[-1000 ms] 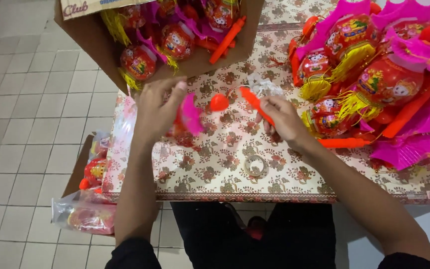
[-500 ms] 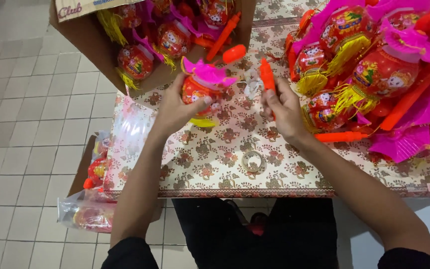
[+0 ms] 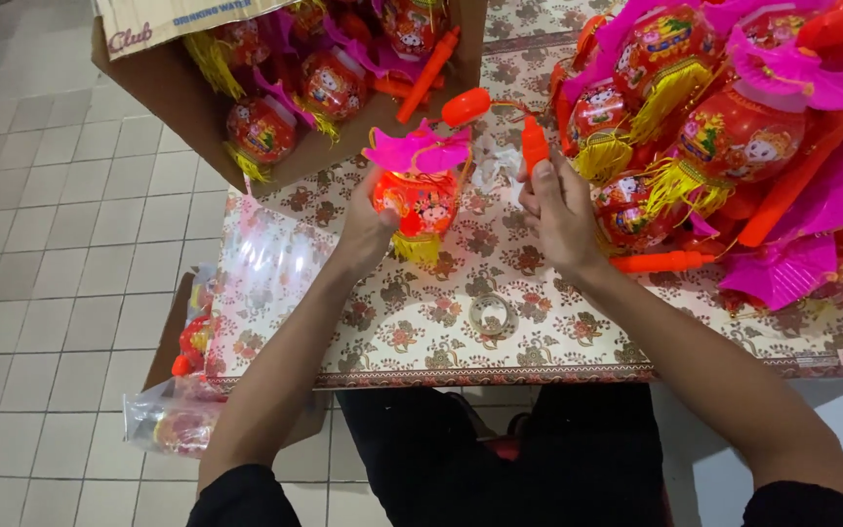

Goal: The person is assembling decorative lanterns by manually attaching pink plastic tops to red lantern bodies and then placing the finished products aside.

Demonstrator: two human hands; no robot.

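My left hand (image 3: 368,226) grips a small red lantern (image 3: 416,200) with a pink frilled top and yellow tassel, held upright over the patterned table (image 3: 421,322). My right hand (image 3: 556,207) is closed around an orange plastic handle stick (image 3: 534,144). A thin wire runs from the stick's top to an orange bulb piece (image 3: 466,105) above the lantern. The two hands are a short gap apart.
A cardboard box (image 3: 182,93) at the back left holds several finished lanterns. A heap of lanterns (image 3: 724,137) with pink tops and orange sticks fills the right side. A tape roll (image 3: 492,314) lies on the table. Plastic bags of parts (image 3: 173,420) sit low left, beside the tiled floor.
The lantern has been lifted and opened out in my left hand. My right hand has raised the orange stick upright beside it, with the bulb piece now linked above.
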